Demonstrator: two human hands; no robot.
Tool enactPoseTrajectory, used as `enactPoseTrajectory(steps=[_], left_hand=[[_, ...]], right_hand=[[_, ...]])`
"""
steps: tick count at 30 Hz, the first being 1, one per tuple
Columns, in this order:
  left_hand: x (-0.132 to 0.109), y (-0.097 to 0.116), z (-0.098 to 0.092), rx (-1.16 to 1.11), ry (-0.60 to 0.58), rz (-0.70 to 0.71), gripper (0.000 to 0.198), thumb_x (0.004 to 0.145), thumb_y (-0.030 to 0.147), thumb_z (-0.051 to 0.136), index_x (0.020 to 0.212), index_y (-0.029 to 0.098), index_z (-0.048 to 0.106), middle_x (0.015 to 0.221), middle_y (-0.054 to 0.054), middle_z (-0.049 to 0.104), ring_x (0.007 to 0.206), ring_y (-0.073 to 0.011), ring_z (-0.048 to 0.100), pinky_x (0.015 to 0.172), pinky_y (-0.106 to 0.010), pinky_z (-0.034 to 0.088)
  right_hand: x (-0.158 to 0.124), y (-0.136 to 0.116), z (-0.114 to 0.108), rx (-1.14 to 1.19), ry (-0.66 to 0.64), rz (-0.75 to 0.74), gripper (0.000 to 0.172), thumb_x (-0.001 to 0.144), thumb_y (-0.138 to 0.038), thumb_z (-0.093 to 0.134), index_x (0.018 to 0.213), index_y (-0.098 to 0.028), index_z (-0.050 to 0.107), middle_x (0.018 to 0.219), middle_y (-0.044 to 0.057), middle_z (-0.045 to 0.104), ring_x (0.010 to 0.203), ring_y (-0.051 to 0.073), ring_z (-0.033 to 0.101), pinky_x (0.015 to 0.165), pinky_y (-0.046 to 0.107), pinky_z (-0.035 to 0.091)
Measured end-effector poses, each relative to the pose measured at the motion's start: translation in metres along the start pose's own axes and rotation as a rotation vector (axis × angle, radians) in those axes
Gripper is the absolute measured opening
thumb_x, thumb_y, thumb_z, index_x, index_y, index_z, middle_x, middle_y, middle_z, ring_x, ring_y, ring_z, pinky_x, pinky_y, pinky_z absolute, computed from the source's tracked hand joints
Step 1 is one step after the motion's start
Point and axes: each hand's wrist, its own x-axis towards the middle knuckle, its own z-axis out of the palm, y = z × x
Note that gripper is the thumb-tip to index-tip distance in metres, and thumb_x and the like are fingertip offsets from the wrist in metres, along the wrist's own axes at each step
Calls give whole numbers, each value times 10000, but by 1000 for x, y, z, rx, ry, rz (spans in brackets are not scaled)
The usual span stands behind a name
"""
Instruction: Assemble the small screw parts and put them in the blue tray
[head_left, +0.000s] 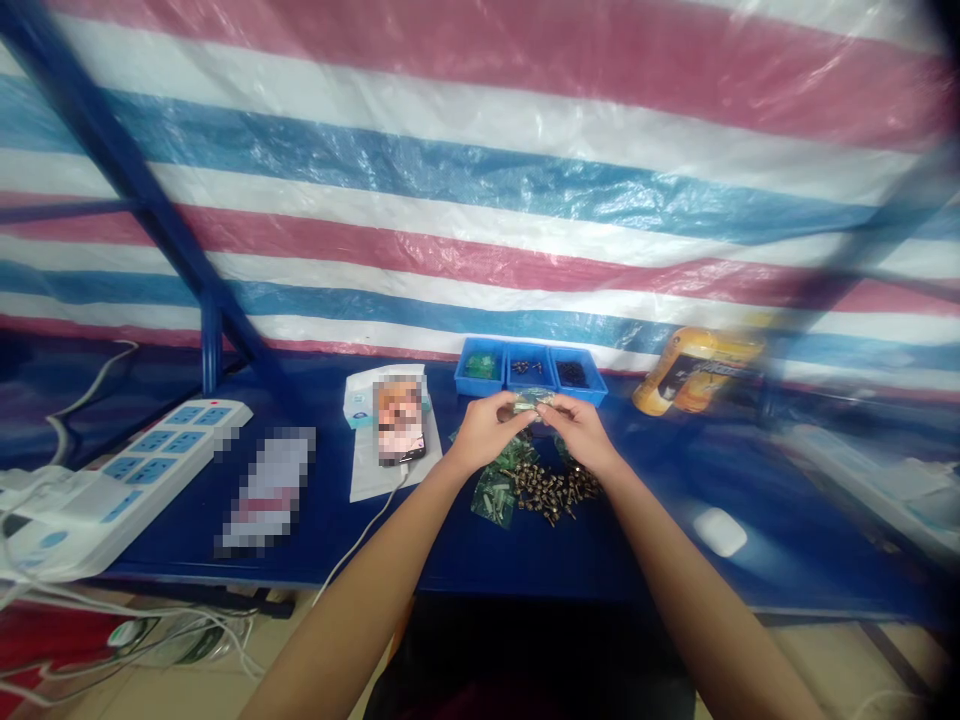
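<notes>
My left hand [486,430] and my right hand [581,430] meet above the blue table [337,520], fingers pinched together on a small green part [534,400] held between them. Right below the hands lies a heap of several brass-coloured metal pieces [551,490] and some small green plastic bags [495,492]. Behind the hands stand three joined blue bins [529,370] with small parts inside.
A white power strip [112,480] with cables lies at the left. A phone on a white packet [397,425] is charging left of centre. A yellow bottle [694,370] lies at the back right, a white oval object [720,530] at the right. Striped tarpaulin hangs behind.
</notes>
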Motion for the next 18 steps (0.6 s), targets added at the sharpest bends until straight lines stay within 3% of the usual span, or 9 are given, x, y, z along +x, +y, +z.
enactPoseTrajectory(steps=[4, 8, 15, 18], left_hand=[[0, 0, 0, 22, -20, 4, 296, 886, 447, 628, 824, 171, 716, 731, -26, 706, 673, -181, 635, 587, -265, 465], [-1, 4, -2, -3, -31, -1, 291, 900, 439, 612, 840, 176, 721, 768, -25, 720, 682, -176, 639, 596, -261, 452], [0, -2, -2, -51, -17, -4, 269, 905, 416, 607, 930, 182, 737, 803, -31, 727, 718, -183, 653, 647, -271, 479], [1, -3, -3, -48, -28, -10, 254, 894, 407, 623, 884, 178, 732, 722, -18, 700, 671, -171, 637, 613, -257, 455]], right_hand=[[-1, -1, 1, -39, -24, 0, 365, 829, -564, 669, 850, -202, 711, 826, 28, 703, 772, 189, 617, 746, 329, 500], [-2, 1, 1, -106, -97, -28, 377, 886, -560, 599, 841, -201, 704, 824, 30, 698, 773, 188, 616, 746, 327, 495], [-1, 7, 1, -71, -107, -36, 349, 893, -535, 605, 857, -202, 705, 832, 30, 695, 794, 198, 623, 744, 327, 498], [-2, 5, 2, -61, -123, -51, 340, 894, -520, 610, 864, -198, 714, 835, 29, 703, 804, 201, 633, 763, 328, 501]])
